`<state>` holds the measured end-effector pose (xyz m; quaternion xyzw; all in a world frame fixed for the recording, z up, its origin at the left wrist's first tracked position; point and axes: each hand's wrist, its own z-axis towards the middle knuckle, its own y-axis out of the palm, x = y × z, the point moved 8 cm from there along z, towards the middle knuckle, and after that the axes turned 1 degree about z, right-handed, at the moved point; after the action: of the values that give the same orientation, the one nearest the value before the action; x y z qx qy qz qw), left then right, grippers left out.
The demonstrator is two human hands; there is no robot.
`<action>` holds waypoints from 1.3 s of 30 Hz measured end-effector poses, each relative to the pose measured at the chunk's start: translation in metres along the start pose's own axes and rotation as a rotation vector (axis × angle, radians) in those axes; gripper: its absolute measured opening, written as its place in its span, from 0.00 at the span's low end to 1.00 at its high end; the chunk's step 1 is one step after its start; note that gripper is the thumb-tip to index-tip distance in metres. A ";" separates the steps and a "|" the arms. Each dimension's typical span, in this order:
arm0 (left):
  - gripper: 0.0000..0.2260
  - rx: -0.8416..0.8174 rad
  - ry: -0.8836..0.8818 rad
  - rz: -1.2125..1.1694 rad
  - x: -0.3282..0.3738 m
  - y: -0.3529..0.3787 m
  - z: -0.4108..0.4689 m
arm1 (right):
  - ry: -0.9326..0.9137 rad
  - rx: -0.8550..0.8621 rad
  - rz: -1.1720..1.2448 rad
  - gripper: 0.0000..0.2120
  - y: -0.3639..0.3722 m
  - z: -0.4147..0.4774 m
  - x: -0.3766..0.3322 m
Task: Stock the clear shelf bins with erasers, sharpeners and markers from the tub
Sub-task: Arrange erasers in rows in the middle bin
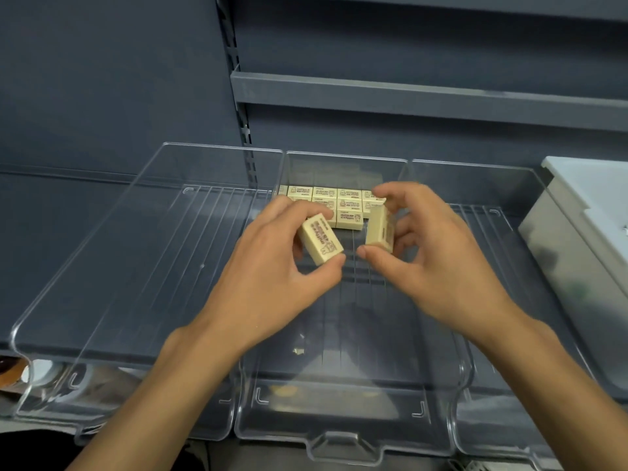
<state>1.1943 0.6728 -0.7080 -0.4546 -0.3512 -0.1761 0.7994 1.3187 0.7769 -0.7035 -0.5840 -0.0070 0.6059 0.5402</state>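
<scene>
Three clear shelf bins stand side by side; my hands are over the middle bin (343, 433). My left hand (272, 277) pinches a cream eraser (321, 239) with printed brown lettering between thumb and fingers. My right hand (428, 253) holds a second cream eraser (379, 229) on end, thumb below and fingers above. Several like erasers (339, 202) lie in rows at the back of the middle bin, just behind both hands.
The left bin (112, 266) and the right bin (509, 212) flank the middle one. A grey tub (577, 232) stands at the right on the shelf. Dark shelves (407, 93) run above. Small scraps (299, 350) show on the middle bin's floor.
</scene>
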 end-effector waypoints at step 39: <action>0.08 -0.356 0.040 0.264 0.003 0.025 -0.006 | 0.391 -0.384 -1.047 0.18 0.053 0.065 0.050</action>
<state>1.2132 0.6808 -0.7229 -0.6270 -0.2363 -0.1380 0.7294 1.2515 0.8280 -0.7515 -0.6911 -0.3042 0.1275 0.6431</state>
